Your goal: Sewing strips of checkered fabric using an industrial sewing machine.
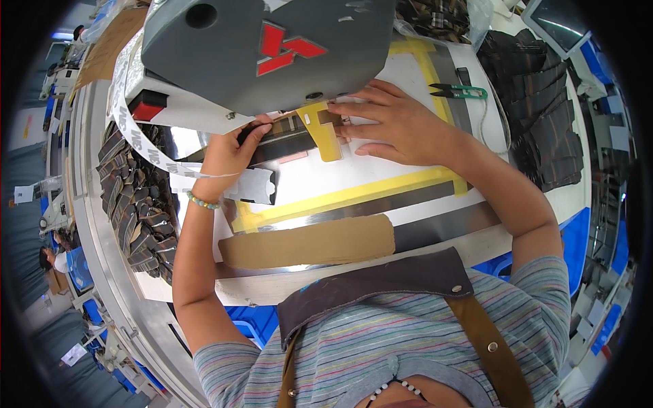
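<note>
Under a grey machine head (326, 51) lies a dark plaid fabric strip (289, 144), with what looks like a zipper along it. My left hand (231, 153) pinches the strip's left end between thumb and fingers; the fingers are partly tucked under the head. A yellow flat plate (326, 139) comes down from the head over the strip's right part. Beside that plate, my right hand (401, 126) rests with its fingers spread, fingertips at the strip's right end. Whether they press on the fabric I cannot tell.
Green-handled thread snips (469, 92) lie right of my right hand. Plaid fabric pieces are piled at the left (139, 211) and right (541, 112). A white printed tape (139, 139) hangs by my left wrist. A brown cardboard strip (306, 243) lies along the table's front.
</note>
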`<state>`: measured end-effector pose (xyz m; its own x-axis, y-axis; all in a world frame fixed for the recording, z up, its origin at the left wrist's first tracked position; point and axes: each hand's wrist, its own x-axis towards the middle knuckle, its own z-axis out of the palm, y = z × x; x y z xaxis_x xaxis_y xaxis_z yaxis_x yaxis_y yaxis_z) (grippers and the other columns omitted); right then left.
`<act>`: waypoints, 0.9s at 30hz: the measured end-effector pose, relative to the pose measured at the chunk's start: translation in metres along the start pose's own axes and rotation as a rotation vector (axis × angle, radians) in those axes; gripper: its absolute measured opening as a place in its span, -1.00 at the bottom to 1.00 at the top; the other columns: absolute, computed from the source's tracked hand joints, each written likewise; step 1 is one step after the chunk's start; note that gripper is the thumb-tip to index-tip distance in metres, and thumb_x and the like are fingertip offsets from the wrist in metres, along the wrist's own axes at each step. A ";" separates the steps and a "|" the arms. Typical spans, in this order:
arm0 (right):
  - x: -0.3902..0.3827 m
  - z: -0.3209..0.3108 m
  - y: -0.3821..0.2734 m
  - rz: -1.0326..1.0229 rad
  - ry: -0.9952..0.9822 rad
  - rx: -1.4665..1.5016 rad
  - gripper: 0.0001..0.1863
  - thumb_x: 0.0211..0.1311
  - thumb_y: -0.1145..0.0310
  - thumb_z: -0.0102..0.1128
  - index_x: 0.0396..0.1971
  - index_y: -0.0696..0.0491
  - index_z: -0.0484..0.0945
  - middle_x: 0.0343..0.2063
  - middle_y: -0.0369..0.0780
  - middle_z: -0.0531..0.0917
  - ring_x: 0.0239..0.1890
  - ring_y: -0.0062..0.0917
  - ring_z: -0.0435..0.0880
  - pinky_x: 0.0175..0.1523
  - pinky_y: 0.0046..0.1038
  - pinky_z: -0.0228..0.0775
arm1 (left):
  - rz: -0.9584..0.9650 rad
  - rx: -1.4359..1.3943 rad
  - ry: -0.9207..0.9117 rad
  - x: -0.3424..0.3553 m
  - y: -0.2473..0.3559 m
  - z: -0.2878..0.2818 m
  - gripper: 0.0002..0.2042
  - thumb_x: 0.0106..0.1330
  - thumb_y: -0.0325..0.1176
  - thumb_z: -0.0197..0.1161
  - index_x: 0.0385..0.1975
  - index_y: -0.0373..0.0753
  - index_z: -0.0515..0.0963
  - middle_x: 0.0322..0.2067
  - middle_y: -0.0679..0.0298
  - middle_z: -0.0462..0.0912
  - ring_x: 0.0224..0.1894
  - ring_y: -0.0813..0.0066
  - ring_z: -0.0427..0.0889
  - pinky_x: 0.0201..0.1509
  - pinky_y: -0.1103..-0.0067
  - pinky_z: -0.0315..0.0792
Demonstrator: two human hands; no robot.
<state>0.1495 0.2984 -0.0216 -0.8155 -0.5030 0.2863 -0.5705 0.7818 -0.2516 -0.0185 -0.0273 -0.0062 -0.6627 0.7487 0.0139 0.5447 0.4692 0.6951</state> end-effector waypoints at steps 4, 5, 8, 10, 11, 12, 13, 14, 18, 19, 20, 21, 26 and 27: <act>0.000 0.001 0.000 -0.004 0.010 -0.020 -0.58 0.56 0.00 0.24 0.26 -0.18 0.72 0.52 -0.33 0.50 0.62 -0.29 0.29 0.71 -0.01 0.05 | -0.056 -0.185 0.069 0.004 0.005 0.000 -0.84 0.60 -0.40 0.37 -0.01 -0.36 0.73 -0.09 0.31 0.83 -0.02 0.62 0.70 0.17 0.61 0.56; 0.000 0.001 0.000 0.000 0.009 -0.019 -0.58 0.56 0.00 0.24 0.26 -0.18 0.72 0.52 -0.33 0.50 0.62 -0.29 0.29 0.71 -0.01 0.05 | -0.082 -0.193 0.055 0.006 0.008 0.000 -0.81 0.59 -0.35 0.39 0.00 -0.33 0.74 -0.07 0.30 0.83 -0.02 0.64 0.69 0.16 0.62 0.55; -0.001 0.001 0.001 -0.020 0.045 -0.010 -0.59 0.55 0.05 0.27 0.27 -0.16 0.71 0.49 -0.29 0.54 0.55 -0.25 0.39 0.68 -0.04 0.14 | -0.108 -0.185 0.071 0.007 0.016 0.005 -0.76 0.56 -0.29 0.43 -0.01 -0.35 0.76 -0.12 0.27 0.85 -0.07 0.62 0.72 0.10 0.62 0.56; -0.004 -0.001 0.004 0.039 0.144 0.145 -0.58 0.42 0.30 0.41 0.25 -0.08 0.74 0.43 -0.27 0.60 0.45 -0.20 0.50 0.58 -0.03 0.31 | -0.125 -0.110 0.081 0.008 0.023 0.011 -0.75 0.55 -0.27 0.45 -0.02 -0.35 0.78 -0.18 0.25 0.86 -0.12 0.62 0.72 0.06 0.62 0.57; -0.004 -0.003 0.005 0.041 0.144 0.144 -0.58 0.42 0.30 0.41 0.25 -0.08 0.74 0.43 -0.27 0.60 0.45 -0.20 0.50 0.58 -0.03 0.31 | -0.141 -0.035 0.092 0.008 0.026 0.015 -0.73 0.53 -0.25 0.46 -0.02 -0.36 0.80 -0.23 0.23 0.87 -0.17 0.62 0.73 0.02 0.62 0.57; -0.005 -0.006 0.007 0.082 0.164 0.187 -0.59 0.39 0.37 0.41 0.22 -0.05 0.75 0.37 -0.28 0.64 0.40 -0.20 0.55 0.52 -0.06 0.38 | -0.139 -0.036 0.090 0.008 0.029 0.018 -0.73 0.53 -0.25 0.46 -0.02 -0.36 0.80 -0.23 0.23 0.87 -0.17 0.62 0.73 0.02 0.62 0.57; -0.005 -0.008 0.008 0.123 0.185 0.230 -0.59 0.36 0.43 0.42 0.20 -0.03 0.76 0.32 -0.28 0.68 0.35 -0.19 0.60 0.46 -0.08 0.46 | -0.118 -0.010 0.121 0.007 0.031 0.022 -0.73 0.52 -0.25 0.46 -0.03 -0.36 0.81 -0.26 0.21 0.88 -0.21 0.62 0.73 -0.01 0.61 0.58; -0.006 -0.008 0.010 0.126 0.185 0.229 -0.59 0.36 0.43 0.42 0.20 -0.03 0.76 0.32 -0.28 0.68 0.35 -0.19 0.60 0.46 -0.08 0.46 | -0.096 0.016 0.151 0.007 0.031 0.024 -0.73 0.51 -0.25 0.46 -0.04 -0.36 0.82 -0.28 0.19 0.89 -0.25 0.62 0.73 -0.04 0.60 0.59; -0.004 -0.009 0.009 -0.012 0.203 0.174 -0.61 0.35 0.42 0.43 0.17 -0.02 0.78 0.29 -0.25 0.69 0.34 -0.21 0.62 0.44 -0.12 0.48 | -0.017 -0.019 0.194 0.008 0.029 0.029 -0.75 0.51 -0.27 0.46 -0.04 -0.35 0.82 -0.25 0.15 0.91 -0.28 0.60 0.75 -0.08 0.58 0.60; -0.002 -0.009 0.007 -0.038 0.195 0.189 -0.61 0.35 0.40 0.43 0.17 -0.02 0.77 0.32 -0.24 0.68 0.37 -0.22 0.60 0.46 -0.12 0.45 | -0.052 -0.032 0.186 0.008 0.028 0.029 -0.76 0.51 -0.28 0.46 -0.04 -0.35 0.82 -0.24 0.14 0.91 -0.26 0.58 0.77 -0.06 0.57 0.60; -0.001 -0.008 0.004 -0.040 0.195 0.190 -0.61 0.35 0.40 0.43 0.17 -0.02 0.77 0.32 -0.24 0.68 0.37 -0.22 0.60 0.46 -0.12 0.45 | -0.087 -0.045 0.178 0.008 0.028 0.029 -0.76 0.50 -0.30 0.46 -0.03 -0.34 0.82 -0.24 0.12 0.91 -0.23 0.56 0.79 -0.05 0.56 0.60; 0.000 -0.007 0.001 -0.048 0.165 0.136 -0.63 0.39 0.33 0.41 0.16 -0.03 0.76 0.32 -0.24 0.67 0.39 -0.27 0.58 0.50 -0.13 0.41 | -0.089 -0.044 0.180 0.008 0.025 0.031 -0.76 0.50 -0.30 0.46 -0.03 -0.34 0.82 -0.24 0.12 0.91 -0.23 0.56 0.79 -0.05 0.56 0.60; 0.000 0.001 0.002 -0.042 0.090 0.034 -0.63 0.44 0.20 0.39 0.17 -0.06 0.75 0.38 -0.25 0.63 0.47 -0.34 0.51 0.60 -0.14 0.28 | 0.042 0.269 0.205 0.005 0.032 0.035 -0.79 0.42 -0.45 0.48 -0.01 -0.31 0.78 -0.13 0.16 0.87 -0.12 0.17 0.81 0.07 0.39 0.62; -0.001 0.001 0.002 -0.045 0.085 0.011 -0.63 0.45 0.20 0.38 0.19 -0.07 0.74 0.39 -0.25 0.62 0.47 -0.35 0.51 0.60 -0.14 0.28 | 0.044 0.268 0.203 0.001 0.035 0.035 -0.79 0.42 -0.45 0.48 -0.01 -0.31 0.78 -0.13 0.16 0.87 -0.12 0.17 0.81 0.07 0.39 0.62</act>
<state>0.1492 0.2998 -0.0236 -0.7780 -0.5040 0.3752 -0.6079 0.7548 -0.2465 0.0180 0.0068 -0.0068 -0.7096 0.6751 0.2018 0.6731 0.5650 0.4772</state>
